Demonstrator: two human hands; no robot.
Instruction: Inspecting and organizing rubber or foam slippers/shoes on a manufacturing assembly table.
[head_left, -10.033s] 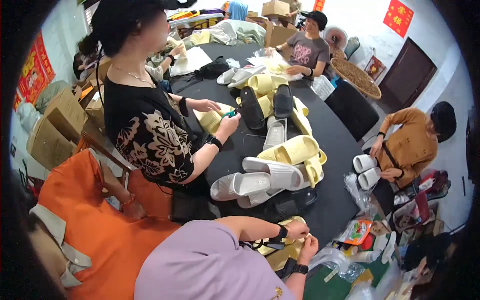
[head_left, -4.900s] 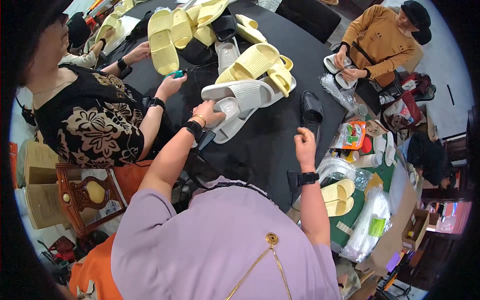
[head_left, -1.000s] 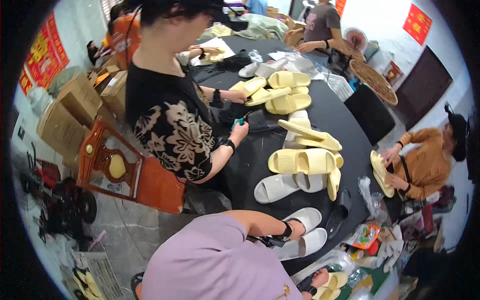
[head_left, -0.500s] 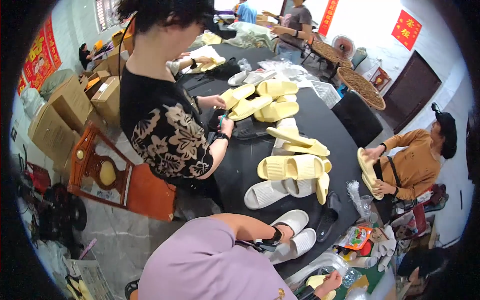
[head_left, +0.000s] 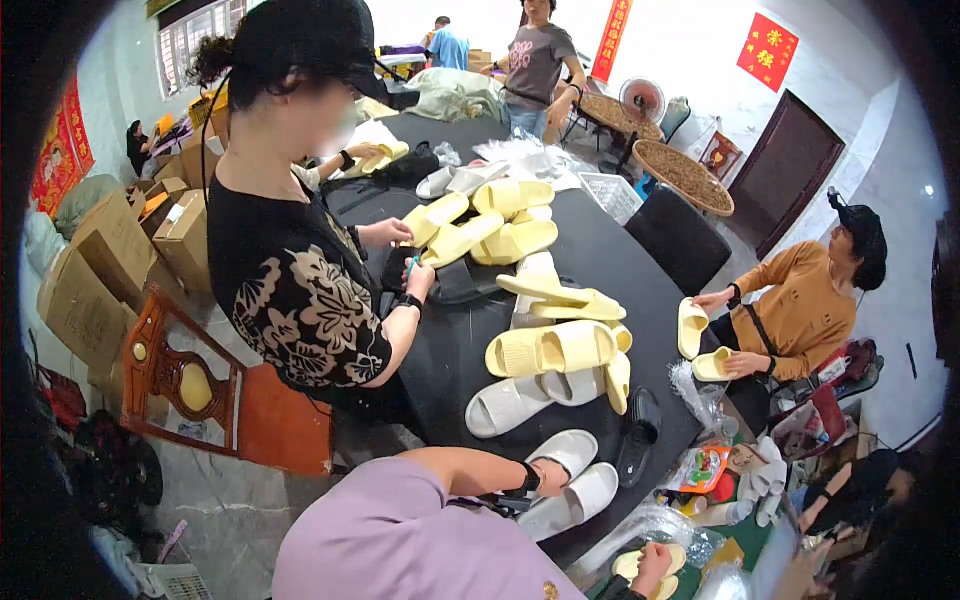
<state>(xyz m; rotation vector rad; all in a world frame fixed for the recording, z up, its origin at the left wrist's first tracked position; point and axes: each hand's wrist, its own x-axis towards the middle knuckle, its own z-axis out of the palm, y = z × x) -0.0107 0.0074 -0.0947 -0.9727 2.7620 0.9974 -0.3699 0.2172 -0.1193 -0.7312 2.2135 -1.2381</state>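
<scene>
My left hand (head_left: 548, 477), wearing a black wristband, is closed on a pale grey slide slipper (head_left: 568, 452); some of its fingers are hidden by the shoe. Beside it lies the matching grey slide (head_left: 592, 489), tilted on the table edge. Lower right, my right hand (head_left: 655, 566) has its fingers curled together over a pair of pale yellow slides (head_left: 630, 567). Whatever those fingers may hold is too small to make out. Just beyond my left hand lie another grey slide (head_left: 508, 405) and a black slide (head_left: 640, 436).
Yellow slides (head_left: 550, 348) are heaped along the black table (head_left: 430, 345). At left a co-worker in a flowered black top (head_left: 300, 270) holds a small green-handled tool. Across, a person in orange (head_left: 800, 310) handles yellow slides. Clear plastic wrap (head_left: 640, 530) and a wooden chair (head_left: 200, 390) are nearby.
The whole view has shifted slightly. The person in orange now holds the two yellow slides apart, one per hand. The person in grey at the back has turned. My hands keep nearly the same places.
</scene>
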